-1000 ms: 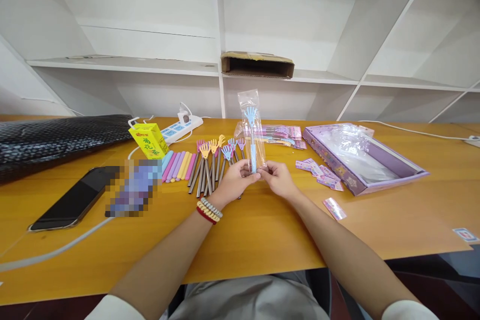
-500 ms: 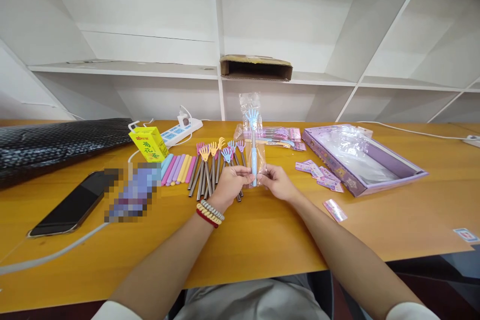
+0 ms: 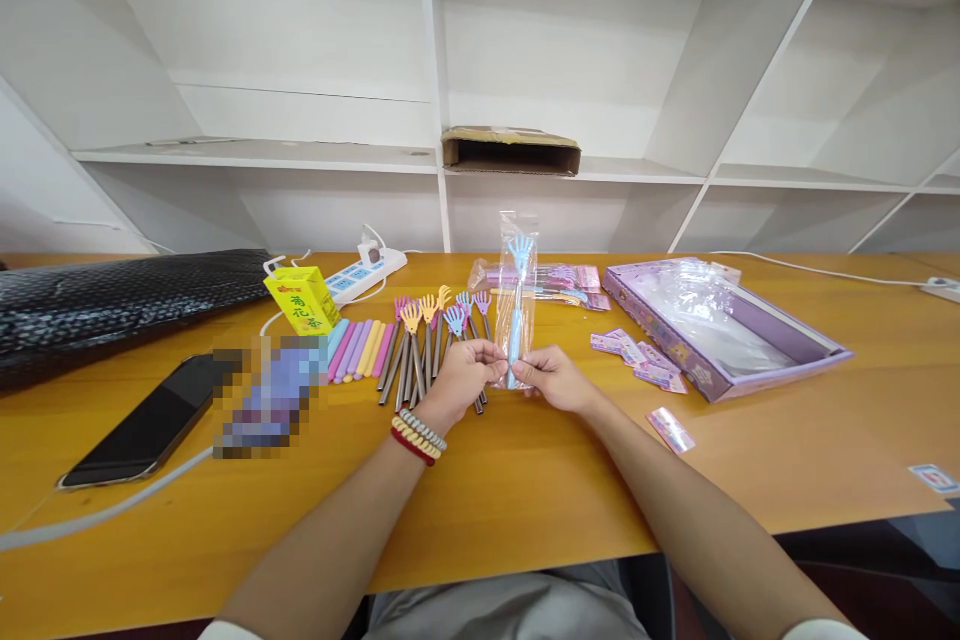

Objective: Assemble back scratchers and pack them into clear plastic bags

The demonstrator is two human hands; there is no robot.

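Observation:
Both my hands pinch the lower end of a blue back scratcher inside a clear plastic bag. It stands upright, hand-shaped head up, in front of me. My left hand grips the left side, fingers closed, with coiled bands on the wrist. From the right, my right hand closes on the same end. Left of the bag lie several back scratcher heads on metal rods, in yellow, pink and blue. Beside them is a row of coloured handles. Bagged back scratchers lie behind my hands.
A purple display box lies at the right, with small printed cards beside it. At the left are a yellow drink carton, a power strip, a phone and a black wrapped bundle. A cardboard box sits on the shelf.
The bagged back scratcher has shifted slightly right and down in view, with both hands still on it. The whole scene sits slightly lower as the camera tilts.

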